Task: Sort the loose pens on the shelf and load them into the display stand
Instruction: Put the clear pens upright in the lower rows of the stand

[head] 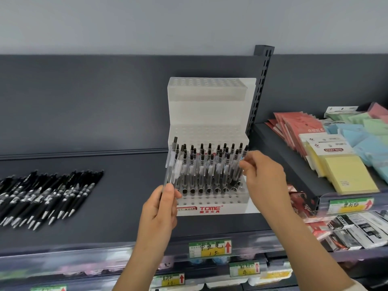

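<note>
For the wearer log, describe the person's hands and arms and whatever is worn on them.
The left hand and right hand are bare: no gloves, rings or watch. The left forearm and right forearm are uncovered. A pale cloth edge, perhaps a pushed-up sleeve, shows low on the right arm.

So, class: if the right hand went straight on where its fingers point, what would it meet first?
Probably the rightmost clear pen in the white display stand; the right hand looks close, though depth is unclear.
</note>
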### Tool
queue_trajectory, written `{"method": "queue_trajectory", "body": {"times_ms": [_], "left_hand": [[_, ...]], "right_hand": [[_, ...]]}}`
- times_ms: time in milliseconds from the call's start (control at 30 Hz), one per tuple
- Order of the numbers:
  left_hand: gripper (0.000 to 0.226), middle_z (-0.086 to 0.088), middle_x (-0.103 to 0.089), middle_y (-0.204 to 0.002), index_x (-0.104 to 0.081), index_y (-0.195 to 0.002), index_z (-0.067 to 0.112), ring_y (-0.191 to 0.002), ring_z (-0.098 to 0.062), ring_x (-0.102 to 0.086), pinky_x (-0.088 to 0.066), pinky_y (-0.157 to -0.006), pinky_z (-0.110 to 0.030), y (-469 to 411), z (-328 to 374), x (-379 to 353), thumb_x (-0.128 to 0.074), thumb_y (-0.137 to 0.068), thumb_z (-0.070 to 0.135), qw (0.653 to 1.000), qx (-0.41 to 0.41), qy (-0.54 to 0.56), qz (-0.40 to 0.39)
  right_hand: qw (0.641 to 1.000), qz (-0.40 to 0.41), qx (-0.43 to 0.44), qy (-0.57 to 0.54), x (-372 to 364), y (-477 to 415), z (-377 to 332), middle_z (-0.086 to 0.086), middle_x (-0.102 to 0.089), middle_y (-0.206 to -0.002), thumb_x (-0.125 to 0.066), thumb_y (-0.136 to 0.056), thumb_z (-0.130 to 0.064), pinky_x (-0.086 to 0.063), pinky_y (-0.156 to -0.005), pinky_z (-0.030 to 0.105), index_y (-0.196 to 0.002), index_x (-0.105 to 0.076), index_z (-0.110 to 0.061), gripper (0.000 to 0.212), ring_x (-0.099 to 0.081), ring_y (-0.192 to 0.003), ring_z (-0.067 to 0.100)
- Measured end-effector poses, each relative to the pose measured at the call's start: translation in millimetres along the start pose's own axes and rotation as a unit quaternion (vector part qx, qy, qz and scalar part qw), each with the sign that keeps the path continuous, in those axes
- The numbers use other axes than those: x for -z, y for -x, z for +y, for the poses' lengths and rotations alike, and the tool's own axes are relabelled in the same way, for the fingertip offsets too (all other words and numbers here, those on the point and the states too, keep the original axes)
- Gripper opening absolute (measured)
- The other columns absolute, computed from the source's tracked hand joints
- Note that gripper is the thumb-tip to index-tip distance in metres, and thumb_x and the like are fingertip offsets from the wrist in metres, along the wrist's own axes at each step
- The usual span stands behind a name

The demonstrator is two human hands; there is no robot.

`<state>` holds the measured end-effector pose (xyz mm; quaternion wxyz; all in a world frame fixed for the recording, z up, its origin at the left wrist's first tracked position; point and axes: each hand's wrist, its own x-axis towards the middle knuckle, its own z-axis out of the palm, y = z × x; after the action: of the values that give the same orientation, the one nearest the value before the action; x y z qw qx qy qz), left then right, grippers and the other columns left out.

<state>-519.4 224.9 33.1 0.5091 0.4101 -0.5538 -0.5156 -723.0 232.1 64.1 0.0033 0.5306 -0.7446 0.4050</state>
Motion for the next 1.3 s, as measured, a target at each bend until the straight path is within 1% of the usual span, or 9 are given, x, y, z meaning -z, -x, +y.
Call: {"method": "queue_trajectory", "body": {"times_ms": [133, 233, 400, 600, 867, 1000, 1133, 1200, 1300], "left_hand": [[0.045, -0.003, -0.033, -0.057, -0.055, -0.079, 0.007, -0.047, -0.008, -0.027, -0.024, -0.042, -0.022, -1, 1, -1, -0.041, -0.081, 0.049, 1.0, 0.003, 0.003, -0.001], [0.042, -0.004, -0.033, -0.058, -0.056, -0.08, 0.008, -0.048, -0.009, -0.027, -0.024, -0.042, -0.022, -1, 0, -3, -0.041, -0.083, 0.047, 1.0, 0.008, 0.006, -0.001], [0.033, 0.001, -0.035, -0.056, -0.059, -0.082, 0.008, -0.048, -0.009, -0.028, -0.024, -0.043, -0.022, -1, -2, -8, -0.038, -0.095, 0.03, 1.0, 0.018, 0.009, -0.011], [0.032, -0.001, -0.034, -0.057, -0.059, -0.081, 0.01, -0.049, -0.009, -0.028, -0.024, -0.043, -0.023, -1, -2, -10, -0.039, -0.096, 0.029, 1.0, 0.02, 0.009, -0.014], [0.032, 0.0, -0.036, -0.056, -0.06, -0.082, 0.01, -0.048, -0.008, -0.03, -0.025, -0.042, -0.021, 0, -1, -9, -0.039, -0.095, 0.031, 1.0, 0.021, 0.009, -0.021], [0.032, 0.0, -0.036, -0.057, -0.06, -0.081, 0.01, -0.049, -0.008, -0.029, -0.025, -0.042, -0.02, 0, 0, -10, -0.04, -0.093, 0.033, 0.999, 0.024, 0.011, -0.031], [0.037, 0.001, -0.037, -0.056, -0.063, -0.082, 0.012, -0.048, -0.008, -0.031, -0.028, -0.042, -0.019, 1, 3, -10, -0.043, -0.083, 0.043, 0.998, 0.02, -0.004, -0.055], [0.038, 0.001, -0.037, -0.055, -0.065, -0.082, 0.016, -0.048, -0.009, -0.033, -0.03, -0.044, -0.019, 3, 2, -11, -0.045, -0.078, 0.048, 0.997, 0.014, -0.023, -0.07], [0.032, -0.001, -0.039, -0.055, -0.066, -0.081, 0.021, -0.05, -0.015, -0.034, -0.03, -0.044, -0.022, 5, 2, -16, -0.048, -0.078, 0.047, 0.993, -0.001, -0.048, -0.105]], "right_hand": [[1.0, -0.015, -0.013, 0.0, -9, 2, 9, -0.004, -0.059, -0.078, -0.052, -0.095, -0.024, -0.033, -0.056, 0.011, -0.104, -0.065, -0.01, 0.021, -0.053, -0.068, 0.009], [1.0, -0.009, -0.01, -0.009, -10, 2, 8, -0.005, -0.06, -0.078, -0.053, -0.095, -0.025, -0.038, -0.064, 0.018, -0.107, -0.067, -0.011, 0.023, -0.056, -0.071, 0.011], [1.0, -0.009, 0.007, 0.011, -10, 1, 5, -0.002, -0.062, -0.072, -0.053, -0.095, -0.024, -0.04, -0.062, 0.024, -0.1, -0.07, -0.01, 0.022, -0.055, -0.064, 0.013], [0.998, -0.017, 0.029, 0.055, -8, 2, 3, 0.004, -0.069, -0.082, -0.051, -0.096, -0.026, -0.046, -0.064, 0.029, -0.1, -0.07, -0.011, 0.024, -0.06, -0.07, 0.019], [0.999, -0.016, 0.031, 0.027, -10, 7, 6, 0.005, -0.071, -0.087, -0.054, -0.095, -0.023, -0.053, -0.073, 0.034, -0.103, -0.071, -0.01, 0.023, -0.064, -0.076, 0.021], [1.0, -0.016, 0.006, 0.016, -9, 6, 9, 0.002, -0.071, -0.086, -0.057, -0.092, -0.028, -0.049, -0.07, 0.026, -0.105, -0.07, -0.012, 0.025, -0.061, -0.073, 0.014], [0.999, 0.018, -0.019, -0.034, 0, 17, 2, -0.008, -0.065, -0.071, -0.062, -0.086, -0.039, -0.051, -0.065, 0.028, -0.091, -0.068, -0.02, 0.02, -0.059, -0.066, 0.005], [0.993, -0.015, -0.021, -0.111, 5, 26, -10, -0.013, -0.063, -0.07, -0.063, -0.083, -0.039, -0.049, -0.061, 0.018, -0.085, -0.064, -0.029, 0.011, -0.058, -0.067, 0.001], [0.951, -0.165, -0.025, -0.259, 3, 42, -32, -0.013, -0.067, -0.074, -0.065, -0.084, -0.027, -0.05, -0.064, 0.014, -0.085, -0.064, -0.033, 0.006, -0.062, -0.072, -0.001]]}}
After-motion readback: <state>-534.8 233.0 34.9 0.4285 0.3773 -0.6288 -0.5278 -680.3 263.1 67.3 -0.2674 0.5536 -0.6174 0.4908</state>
